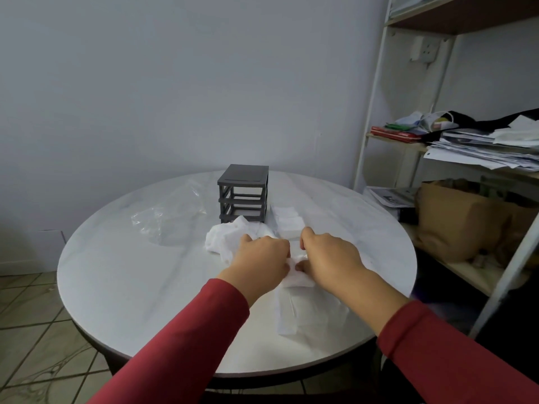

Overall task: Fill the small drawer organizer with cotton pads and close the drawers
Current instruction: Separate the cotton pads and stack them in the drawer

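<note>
A small dark grey drawer organizer stands at the middle back of the round white table; its slots look hollow, with no drawers visible in them. White cotton pads lie in front of it: a loose heap, a neat row to the right, and more near the front. My left hand and my right hand meet over a stack of pads, both pinching it between them.
A crumpled clear plastic bag lies on the table's left. A white metal shelf stands to the right, loaded with papers and a brown bag. A tiled floor shows lower left.
</note>
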